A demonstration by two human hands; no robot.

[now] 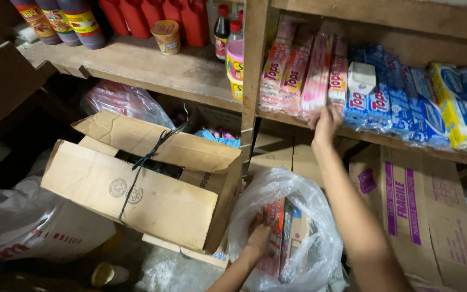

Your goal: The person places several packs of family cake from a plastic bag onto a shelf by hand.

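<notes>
Pink packs (298,73) are standing upright on the wooden shelf (152,67), long axis vertical, packed side by side, blue packs (385,103) just to their right. Right hand (325,125) is reaching up and far, fingers spreading against the lower edge of the pink row; can't tell if it's pinching one. That hand is the nearer one to the shelf stock by a wide margin.

Left hand (258,238) is sitting low and near, inside the clear plastic bag (298,238), fingers curling on more pink packs (274,238) there; grip is partly hidden by the film. So the shelf row is lying up and slightly right of the bag.

Left of the bag: open cardboard box (136,184) tied with dark string. Right: flattened carton (417,211) with purple print. Far left on the shelf: red bottles (152,16).
</notes>
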